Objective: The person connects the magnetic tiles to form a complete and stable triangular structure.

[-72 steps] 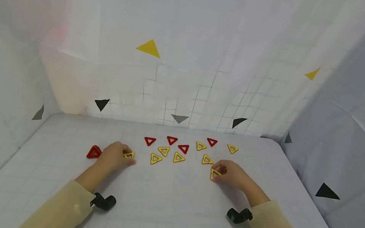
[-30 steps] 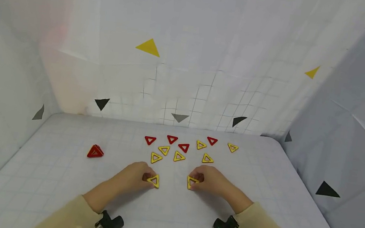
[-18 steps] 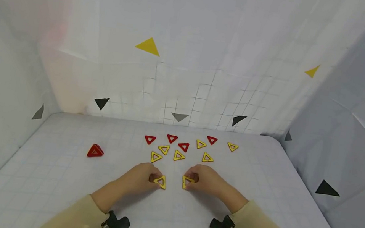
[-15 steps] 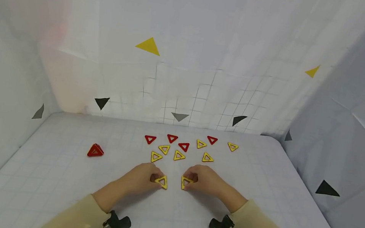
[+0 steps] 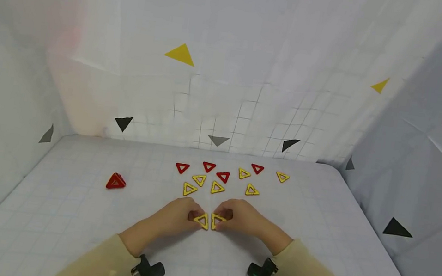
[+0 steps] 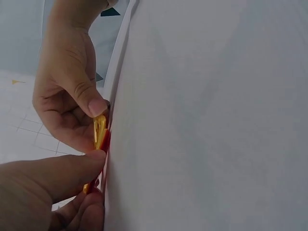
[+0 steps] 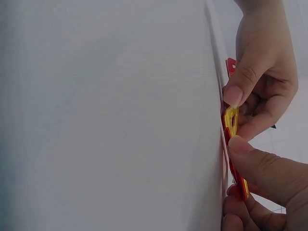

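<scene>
My left hand (image 5: 175, 216) pinches a yellow open-centred triangle tile (image 5: 207, 222) between thumb and fingers. Facing it, my right hand (image 5: 246, 218) pinches a second yellow triangle tile (image 5: 212, 222). In the head view the two tiles are side by side, straight edges facing, with a thin gap between them. The left wrist view shows the tiles low over the tabletop, with red showing beside the yellow of one tile (image 6: 99, 132). Curled fingers hide parts of both tiles.
Beyond the hands, several loose tiles lie flat, yellow ones such as this tile (image 5: 212, 190) and red ones such as this tile (image 5: 181, 171). A red pyramid-like piece (image 5: 115, 184) stands at the left. White grid-marked cloth walls (image 5: 255, 68) surround the table (image 5: 48, 208).
Both hands have carried their yellow tiles toward the near middle of the table, drawing them together until almost edge to edge. The loose tiles and red piece stay put.
</scene>
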`<act>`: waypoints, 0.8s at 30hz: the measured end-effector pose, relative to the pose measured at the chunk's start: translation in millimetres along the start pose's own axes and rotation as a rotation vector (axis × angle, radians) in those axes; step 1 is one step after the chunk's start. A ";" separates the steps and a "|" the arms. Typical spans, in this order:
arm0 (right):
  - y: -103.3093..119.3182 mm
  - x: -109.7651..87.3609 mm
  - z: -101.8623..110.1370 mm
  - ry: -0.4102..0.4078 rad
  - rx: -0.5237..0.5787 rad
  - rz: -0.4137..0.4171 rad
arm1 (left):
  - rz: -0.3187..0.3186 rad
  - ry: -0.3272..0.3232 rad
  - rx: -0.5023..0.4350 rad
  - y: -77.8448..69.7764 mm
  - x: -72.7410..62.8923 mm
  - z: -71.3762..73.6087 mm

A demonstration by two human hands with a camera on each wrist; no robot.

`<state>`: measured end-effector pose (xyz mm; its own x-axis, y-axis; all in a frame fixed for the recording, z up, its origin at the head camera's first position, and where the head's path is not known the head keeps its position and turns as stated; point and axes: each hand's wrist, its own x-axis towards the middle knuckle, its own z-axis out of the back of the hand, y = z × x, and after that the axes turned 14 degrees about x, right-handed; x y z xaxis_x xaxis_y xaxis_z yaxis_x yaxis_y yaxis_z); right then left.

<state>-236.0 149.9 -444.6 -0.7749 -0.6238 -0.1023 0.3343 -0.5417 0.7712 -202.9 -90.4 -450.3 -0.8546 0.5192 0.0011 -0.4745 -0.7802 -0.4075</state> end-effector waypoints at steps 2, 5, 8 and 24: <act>1.8 1.0 -0.5 0.004 0.008 0.002 | -0.009 -0.004 0.006 -0.8 0.8 -0.2; 3.8 1.8 -1.2 0.007 0.011 0.003 | -0.004 0.000 0.011 -1.4 1.8 -0.8; 4.4 1.9 -1.4 0.003 0.012 -0.002 | 0.008 0.006 0.008 -0.7 3.0 -2.2; 3.2 1.0 -1.3 -0.006 0.012 0.010 | 0.001 -0.014 0.037 -2.1 2.9 -2.8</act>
<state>-235.0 146.8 -443.1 -0.7749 -0.6256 -0.0905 0.3358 -0.5287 0.7796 -203.8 -86.3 -452.1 -0.8580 0.5135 0.0137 -0.4808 -0.7935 -0.3731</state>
